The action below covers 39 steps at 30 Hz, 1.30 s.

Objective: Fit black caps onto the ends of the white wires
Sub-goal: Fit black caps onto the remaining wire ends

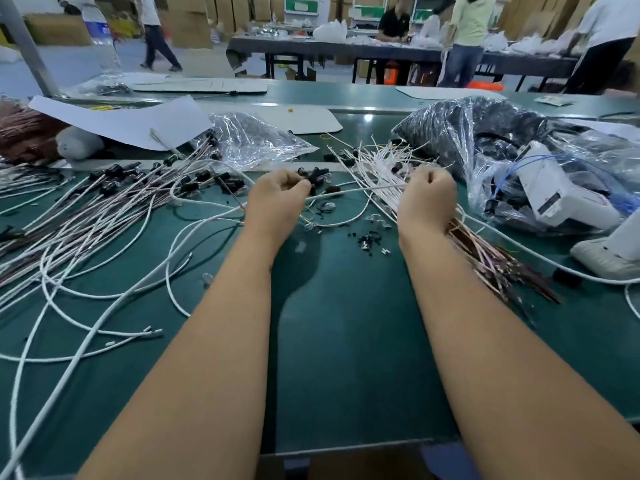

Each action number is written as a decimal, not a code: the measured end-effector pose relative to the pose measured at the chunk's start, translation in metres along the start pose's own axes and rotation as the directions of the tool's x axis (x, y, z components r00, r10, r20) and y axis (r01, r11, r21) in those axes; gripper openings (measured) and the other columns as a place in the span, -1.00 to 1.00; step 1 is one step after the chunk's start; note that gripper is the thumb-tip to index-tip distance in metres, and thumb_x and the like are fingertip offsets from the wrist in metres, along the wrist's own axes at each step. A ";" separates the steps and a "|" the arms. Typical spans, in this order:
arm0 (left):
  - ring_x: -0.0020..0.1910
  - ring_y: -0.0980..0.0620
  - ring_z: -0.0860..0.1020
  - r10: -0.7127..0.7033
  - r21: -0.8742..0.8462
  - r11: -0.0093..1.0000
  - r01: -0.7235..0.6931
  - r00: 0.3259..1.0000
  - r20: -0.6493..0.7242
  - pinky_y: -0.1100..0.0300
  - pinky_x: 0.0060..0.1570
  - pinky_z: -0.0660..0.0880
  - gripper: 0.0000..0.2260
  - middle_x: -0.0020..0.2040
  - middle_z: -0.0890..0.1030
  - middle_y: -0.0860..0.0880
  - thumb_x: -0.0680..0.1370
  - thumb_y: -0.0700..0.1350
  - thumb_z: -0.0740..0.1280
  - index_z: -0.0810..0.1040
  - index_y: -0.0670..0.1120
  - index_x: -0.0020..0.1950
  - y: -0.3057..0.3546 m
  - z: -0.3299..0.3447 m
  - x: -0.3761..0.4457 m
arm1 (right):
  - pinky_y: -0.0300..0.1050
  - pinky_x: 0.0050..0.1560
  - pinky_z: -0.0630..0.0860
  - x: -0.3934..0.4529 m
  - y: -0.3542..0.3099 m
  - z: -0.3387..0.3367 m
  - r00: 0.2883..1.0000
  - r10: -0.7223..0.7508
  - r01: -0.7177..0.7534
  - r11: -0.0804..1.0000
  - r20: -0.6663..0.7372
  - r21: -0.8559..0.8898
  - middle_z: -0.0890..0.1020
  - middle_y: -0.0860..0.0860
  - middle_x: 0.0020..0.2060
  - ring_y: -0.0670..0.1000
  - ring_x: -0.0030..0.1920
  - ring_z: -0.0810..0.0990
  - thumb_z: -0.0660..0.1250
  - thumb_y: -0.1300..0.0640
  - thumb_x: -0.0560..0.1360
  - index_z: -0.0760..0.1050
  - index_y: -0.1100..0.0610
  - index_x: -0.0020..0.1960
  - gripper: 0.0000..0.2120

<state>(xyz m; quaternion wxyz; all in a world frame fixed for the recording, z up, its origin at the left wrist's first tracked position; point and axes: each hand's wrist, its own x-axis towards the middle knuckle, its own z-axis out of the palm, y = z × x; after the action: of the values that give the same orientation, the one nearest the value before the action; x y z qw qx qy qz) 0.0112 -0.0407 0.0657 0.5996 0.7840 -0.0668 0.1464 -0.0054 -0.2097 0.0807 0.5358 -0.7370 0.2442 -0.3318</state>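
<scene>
Clutter is my first worry: capped wires sprawl across the green bench, and a snag could drag them. My right hand is curled round the bundle of uncapped white wires, one strand running toward my left hand, fingers curled at the loose black caps; whether it pinches one I cannot tell. Misalignment could buckle the wire end.
</scene>
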 end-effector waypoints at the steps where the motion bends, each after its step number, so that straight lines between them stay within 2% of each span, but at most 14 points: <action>1: -0.41 0.15 0.42 0.004 0.029 1.000 -0.004 1.000 0.006 0.35 -0.34 0.38 -0.89 -0.40 0.50 0.06 0.54 -0.14 0.32 0.56 -0.06 -0.19 0.000 0.001 -0.001 | -0.12 -0.17 0.33 0.006 0.001 -0.005 0.999 0.003 -0.008 0.996 -0.051 -0.092 0.38 -0.02 -0.38 -0.02 -0.35 0.34 0.04 0.15 0.63 0.28 0.08 -0.27 -0.71; 2: -0.39 0.13 0.42 0.007 0.050 0.999 -0.008 1.000 0.011 0.37 -0.34 0.38 -0.90 -0.39 0.51 0.06 0.54 -0.13 0.32 0.57 -0.07 -0.16 0.000 0.001 -0.001 | -0.09 -0.06 0.32 0.008 -0.001 -0.006 0.996 -0.010 -0.005 0.985 -0.087 -0.174 0.39 -0.03 -0.37 0.00 -0.30 0.37 0.04 0.15 0.63 0.28 0.06 -0.27 -0.71; 3: -0.38 0.13 0.43 0.008 0.061 0.998 -0.009 1.000 0.019 0.37 -0.33 0.39 -0.91 -0.37 0.52 0.06 0.54 -0.13 0.33 0.58 -0.07 -0.15 0.000 0.001 -0.002 | -0.10 -0.04 0.30 0.006 -0.004 -0.004 0.995 -0.038 0.019 0.978 -0.089 -0.209 0.38 -0.04 -0.38 -0.01 -0.31 0.37 0.05 0.15 0.63 0.28 0.05 -0.28 -0.70; 4: -0.37 0.12 0.44 0.008 0.059 0.998 -0.010 1.000 0.028 0.35 -0.30 0.40 -0.91 -0.35 0.53 0.05 0.54 -0.13 0.33 0.57 -0.06 -0.16 0.000 0.002 -0.002 | -0.14 -0.12 0.30 0.001 -0.009 0.001 0.996 -0.076 0.065 0.980 -0.048 -0.189 0.38 -0.06 -0.40 -0.05 -0.35 0.34 0.07 0.17 0.62 0.28 0.05 -0.29 -0.70; 6: -0.35 0.09 0.46 0.003 0.024 1.000 -0.004 1.000 0.030 0.27 -0.25 0.43 -0.88 -0.34 0.53 0.03 0.55 -0.15 0.33 0.55 -0.03 -0.19 0.000 0.001 -0.002 | -0.20 -0.32 0.29 -0.017 -0.020 0.019 0.985 -0.139 0.146 0.987 0.104 -0.063 0.43 -0.07 -0.39 -0.10 -0.40 0.34 0.12 0.19 0.60 0.37 0.08 -0.25 -0.75; 8: -0.41 0.14 0.45 -0.002 -0.042 0.999 0.002 1.000 -0.004 0.31 -0.30 0.42 -0.86 -0.38 0.51 0.03 0.55 -0.18 0.33 0.53 -0.03 -0.21 0.001 -0.001 -0.001 | -0.14 -0.30 0.37 -0.033 -0.031 0.035 0.963 -0.159 0.151 0.987 0.216 0.051 0.52 -0.05 -0.32 -0.06 -0.33 0.44 0.18 0.18 0.57 0.48 0.12 -0.16 -0.83; 11: -0.48 0.23 0.42 0.006 -0.081 0.997 -0.006 1.000 0.007 0.44 -0.38 0.36 -0.90 -0.39 0.51 0.01 0.55 -0.23 0.33 0.55 -0.09 -0.15 0.002 -0.005 0.000 | -0.03 -0.14 0.44 -0.044 -0.033 0.046 0.944 -0.123 0.057 0.975 0.305 0.216 0.57 0.05 -0.23 0.01 -0.22 0.49 0.22 0.24 0.54 0.54 0.17 -0.06 -0.88; 15: -0.38 0.08 0.37 0.010 0.056 0.998 -0.019 0.988 0.151 0.42 -0.41 0.30 -0.89 -0.33 0.51 -0.08 0.56 -0.25 0.33 0.58 -0.07 -0.12 -0.001 -0.007 -0.001 | -0.23 -0.36 0.39 -0.040 -0.023 0.035 0.924 -0.082 -0.079 0.915 0.373 0.396 0.51 0.02 -0.37 -0.12 -0.43 0.43 0.25 0.30 0.54 0.51 0.13 -0.14 -0.87; 19: -0.48 0.16 0.31 -0.004 0.051 0.999 -0.004 0.987 0.158 0.39 -0.48 0.25 -0.88 -0.28 0.46 -0.12 0.55 -0.20 0.34 0.57 -0.02 -0.16 -0.001 -0.007 0.000 | -0.31 -0.42 0.40 -0.031 -0.019 0.026 0.916 -0.032 -0.188 0.846 0.401 0.498 0.50 -0.03 -0.45 -0.13 -0.46 0.43 0.29 0.27 0.56 0.54 0.15 -0.19 -0.83; 22: -0.43 0.13 0.35 0.015 0.021 1.000 -0.018 0.992 0.126 0.35 -0.40 0.30 -0.83 -0.29 0.47 -0.10 0.55 -0.17 0.32 0.58 0.03 -0.21 -0.004 -0.008 0.001 | -0.29 -0.38 0.42 -0.033 -0.015 0.026 0.900 -0.003 -0.243 0.826 0.436 0.508 0.52 0.00 -0.39 -0.08 -0.40 0.46 0.25 0.29 0.57 0.57 0.21 -0.08 -0.87; 24: -0.36 0.08 0.39 0.039 0.022 0.999 -0.042 0.993 0.110 0.28 -0.30 0.34 -0.80 -0.32 0.49 -0.05 0.55 -0.16 0.32 0.57 0.06 -0.23 -0.005 -0.009 0.002 | -0.30 -0.39 0.43 -0.035 -0.013 0.026 0.899 -0.036 -0.203 0.849 0.436 0.488 0.54 0.00 -0.40 -0.10 -0.41 0.48 0.26 0.30 0.56 0.58 0.19 -0.09 -0.86; 29: -0.44 0.15 0.34 0.059 0.029 0.998 -0.064 0.990 0.126 0.39 -0.41 0.30 -0.82 -0.41 0.44 0.06 0.54 -0.15 0.33 0.59 0.04 -0.24 -0.006 -0.011 0.002 | -0.33 -0.38 0.45 -0.037 -0.013 0.028 0.899 -0.101 -0.107 0.893 0.426 0.436 0.55 0.00 -0.38 -0.13 -0.42 0.48 0.27 0.28 0.56 0.58 0.16 -0.10 -0.87; 36: -0.39 0.09 0.34 0.059 -0.003 0.998 -0.060 0.987 0.146 0.37 -0.41 0.28 -0.85 -0.36 0.45 -0.05 0.54 -0.18 0.32 0.60 -0.02 -0.21 -0.003 -0.012 0.000 | -0.31 -0.37 0.44 -0.038 -0.014 0.027 0.889 -0.101 -0.109 0.901 0.447 0.421 0.55 0.01 -0.36 -0.10 -0.39 0.47 0.27 0.27 0.56 0.56 0.16 -0.11 -0.87; 39: -0.36 0.07 0.37 0.061 0.015 0.998 -0.064 0.988 0.142 0.31 -0.34 0.32 -0.84 -0.35 0.47 -0.05 0.54 -0.17 0.32 0.60 -0.02 -0.21 -0.002 -0.012 0.000 | -0.32 -0.36 0.44 -0.038 -0.015 0.026 0.886 -0.107 -0.094 0.911 0.450 0.401 0.54 0.02 -0.35 -0.10 -0.37 0.48 0.26 0.28 0.57 0.56 0.19 -0.07 -0.89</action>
<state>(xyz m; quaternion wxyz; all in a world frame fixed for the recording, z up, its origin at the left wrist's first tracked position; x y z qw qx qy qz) 0.0101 -0.0290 0.0670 0.5808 0.7957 -0.1322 0.1099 -0.0109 -0.1613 0.0805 0.7202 -0.6658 0.0313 -0.1923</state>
